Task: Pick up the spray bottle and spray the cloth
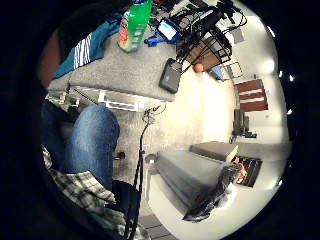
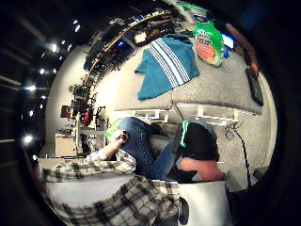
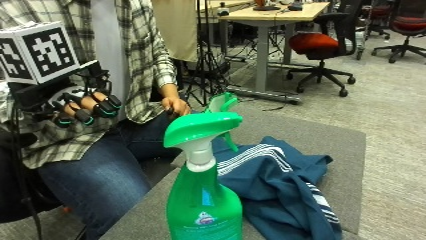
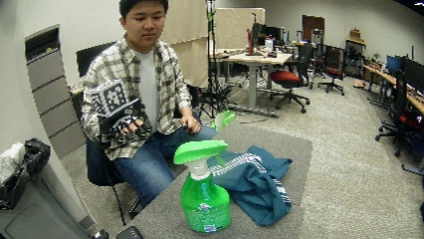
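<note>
On the grey desk (image 3: 346,150) one green spray bottle (image 3: 203,200) stands upright near the front edge, just beside one blue striped cloth (image 3: 279,185) crumpled mid-desk, with bare surface beyond toward the far edge. Of the two hands, the gloved right hand (image 3: 83,107) hangs near the person's chest, off the desk, fingers loosely curled, holding nothing; the bare hand (image 3: 176,106) rests by the desk's near edge.

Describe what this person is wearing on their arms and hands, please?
Both arms are in long plaid flannel shirt sleeves, checked in white, grey and dark green. The right hand wears a black glove with teal-ringed caps on its fingers. The left hand is bare.
</note>
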